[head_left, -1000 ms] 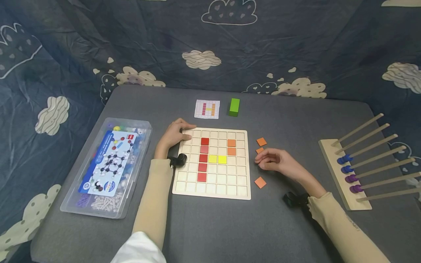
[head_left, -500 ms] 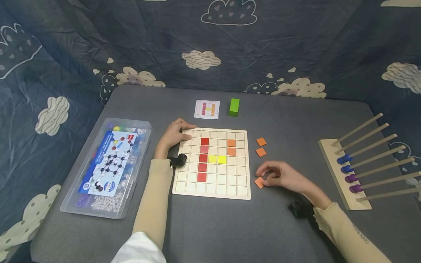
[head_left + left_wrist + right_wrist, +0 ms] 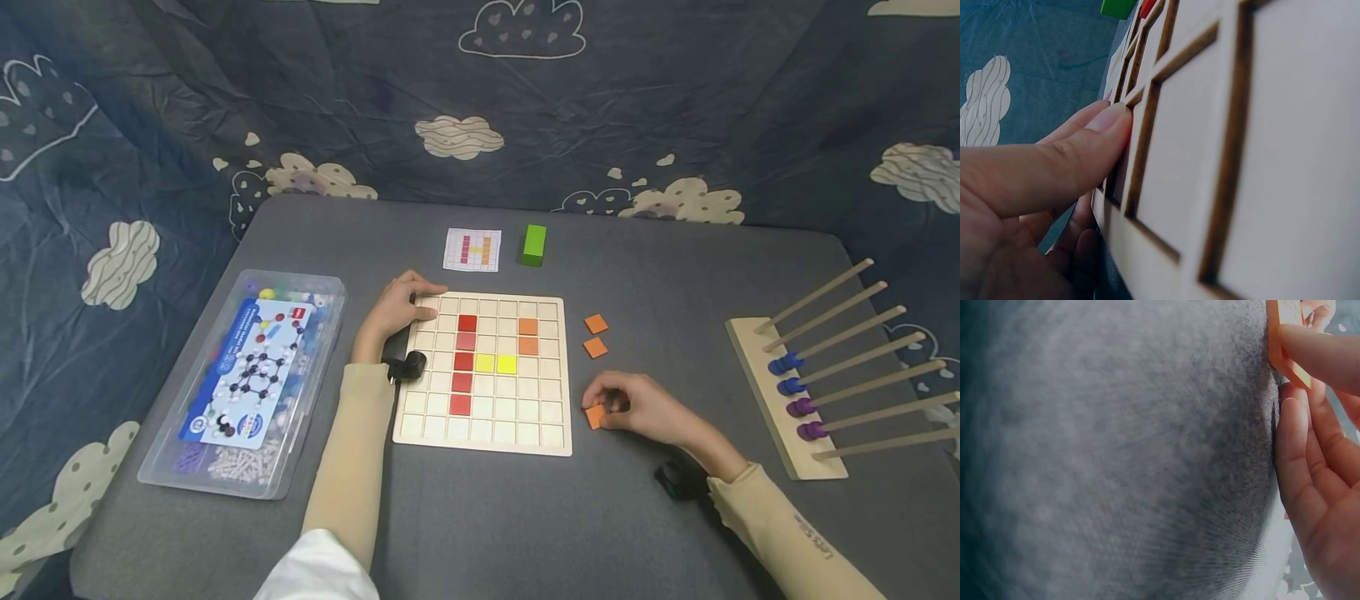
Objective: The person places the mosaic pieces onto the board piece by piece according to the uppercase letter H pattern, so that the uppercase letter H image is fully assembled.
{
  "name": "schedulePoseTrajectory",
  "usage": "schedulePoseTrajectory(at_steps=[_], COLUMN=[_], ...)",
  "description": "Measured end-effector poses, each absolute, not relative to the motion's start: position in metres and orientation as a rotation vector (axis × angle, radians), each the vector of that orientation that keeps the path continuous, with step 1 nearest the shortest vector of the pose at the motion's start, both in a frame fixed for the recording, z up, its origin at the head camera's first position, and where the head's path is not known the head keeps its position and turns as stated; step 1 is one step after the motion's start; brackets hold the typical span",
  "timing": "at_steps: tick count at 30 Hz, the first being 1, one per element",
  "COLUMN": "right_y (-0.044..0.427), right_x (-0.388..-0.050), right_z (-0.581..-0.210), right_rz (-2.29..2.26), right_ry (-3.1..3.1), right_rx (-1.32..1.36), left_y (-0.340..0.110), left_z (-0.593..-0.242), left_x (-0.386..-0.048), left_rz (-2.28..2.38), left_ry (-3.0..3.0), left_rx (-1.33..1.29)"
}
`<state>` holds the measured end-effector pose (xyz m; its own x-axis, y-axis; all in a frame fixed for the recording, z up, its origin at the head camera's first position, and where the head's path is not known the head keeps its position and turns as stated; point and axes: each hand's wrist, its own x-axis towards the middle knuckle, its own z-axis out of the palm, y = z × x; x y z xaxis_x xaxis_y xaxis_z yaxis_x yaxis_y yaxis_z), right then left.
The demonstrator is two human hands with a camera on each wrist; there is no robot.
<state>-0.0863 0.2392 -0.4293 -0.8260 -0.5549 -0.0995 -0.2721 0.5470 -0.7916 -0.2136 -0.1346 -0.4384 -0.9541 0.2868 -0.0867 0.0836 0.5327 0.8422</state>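
Observation:
A wooden grid board (image 3: 517,434) lies flat in the middle of the table. A column of red tiles (image 3: 462,361), two yellow tiles (image 3: 496,363) and two orange tiles (image 3: 528,336) sit in its squares. My left hand (image 3: 393,313) holds the board's far left corner; in the left wrist view the thumb (image 3: 1079,153) presses on its face, with fingers along the edge. Right of the board, my right hand (image 3: 642,406) pinches a loose orange square tile (image 3: 594,417) at the tabletop. The right wrist view shows the thumb against that tile (image 3: 1291,347).
Two more orange tiles (image 3: 596,335) lie beyond my right hand. Behind the board are a pattern card (image 3: 472,250) and a green block (image 3: 534,245). A clear plastic box (image 3: 240,383) stands at left, a peg rack (image 3: 787,400) with blue and purple beads at right.
My right hand has moved toward the near side of the table, from beside the middle orange tile to the nearest one, and its fingers have closed on it. The left hand stays put.

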Motion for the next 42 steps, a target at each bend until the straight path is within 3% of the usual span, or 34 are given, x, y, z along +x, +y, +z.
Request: schedulePoseTrajectory(at_steps=[11,22,42], right_y=[0.241,0.204,0.152], right_x=[-0.101,-0.126,-0.145], right_z=[-0.428,-0.417,-0.423], right_rz=[-1.364,-1.36,-1.143], right_ry=[2.342,2.383,2.659], right_rx=[-0.543,-0.441,-0.685], left_y=[-0.135,-0.135,-0.135], left_z=[-0.438,-0.439,-0.44], left_x=[-0.214,-0.214,-0.214], left_rz=[1.39,1.39,1.379], left_ry=[2.555,2.554,2.554], left_rx=[0.314,0.314,0.313])
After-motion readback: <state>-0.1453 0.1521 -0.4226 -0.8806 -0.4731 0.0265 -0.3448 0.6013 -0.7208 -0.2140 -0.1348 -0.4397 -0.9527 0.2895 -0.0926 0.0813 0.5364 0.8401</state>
